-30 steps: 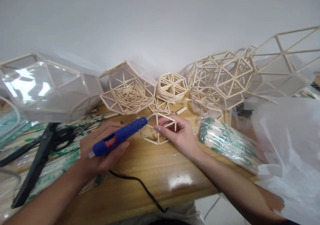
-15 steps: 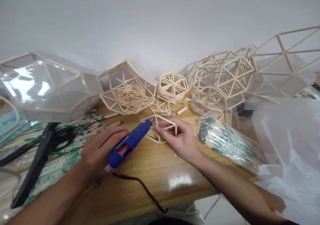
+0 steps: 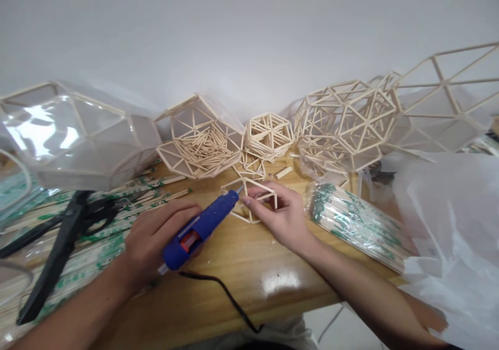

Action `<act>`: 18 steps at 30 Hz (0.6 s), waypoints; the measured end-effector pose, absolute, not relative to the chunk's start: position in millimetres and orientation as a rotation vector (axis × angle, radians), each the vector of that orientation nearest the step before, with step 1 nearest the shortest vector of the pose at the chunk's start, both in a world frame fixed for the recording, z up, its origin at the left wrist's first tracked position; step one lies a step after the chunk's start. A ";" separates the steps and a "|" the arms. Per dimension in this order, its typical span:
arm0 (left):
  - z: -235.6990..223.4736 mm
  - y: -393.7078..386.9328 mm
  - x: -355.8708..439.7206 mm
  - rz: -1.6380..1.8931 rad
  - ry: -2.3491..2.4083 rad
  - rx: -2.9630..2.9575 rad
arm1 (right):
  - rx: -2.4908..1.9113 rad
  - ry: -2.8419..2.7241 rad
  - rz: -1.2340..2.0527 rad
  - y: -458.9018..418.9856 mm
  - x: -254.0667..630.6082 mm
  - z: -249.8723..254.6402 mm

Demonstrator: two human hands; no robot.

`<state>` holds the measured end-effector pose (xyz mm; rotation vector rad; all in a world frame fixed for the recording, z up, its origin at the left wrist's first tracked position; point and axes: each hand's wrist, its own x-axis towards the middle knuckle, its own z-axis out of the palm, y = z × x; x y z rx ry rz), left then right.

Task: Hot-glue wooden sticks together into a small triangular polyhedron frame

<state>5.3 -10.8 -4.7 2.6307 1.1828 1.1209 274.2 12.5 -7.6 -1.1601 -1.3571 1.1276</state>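
Note:
My left hand [image 3: 156, 241] is closed round a blue glue gun [image 3: 200, 228], its nozzle pointing up-right at a small frame of wooden sticks [image 3: 249, 200] on the wooden table [image 3: 241, 267]. My right hand [image 3: 278, 212] pinches that stick frame from the right, fingers curled over its near edge. The gun's black cord [image 3: 222, 293] trails off the table's front edge.
Several stick polyhedra stand along the wall: a film-covered one [image 3: 74, 134] at left, one holding loose sticks [image 3: 200, 139], a small one [image 3: 268, 134], larger ones [image 3: 343, 124] at right. Black scissors [image 3: 66, 225] lie left on packs of sticks; another pack [image 3: 353, 223] and white plastic [image 3: 456, 236] are at right.
My left hand has turned the glue gun more upright and lowered its rear, moving the nozzle onto the stick frame. My right hand has kept hold of the frame, shifting slightly.

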 end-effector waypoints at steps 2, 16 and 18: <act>-5.8 -8.2 3.1 1.099 1.142 2.691 | -1.140 -1.421 1.065 11.8 274.6 -7.8; 4.7 -10.3 6.3 1.172 1.173 2.620 | -1.035 -1.612 0.792 10.2 276.6 -3.1; 6.3 -7.4 6.8 1.263 1.191 2.562 | -1.055 -1.549 0.890 10.6 275.8 -3.1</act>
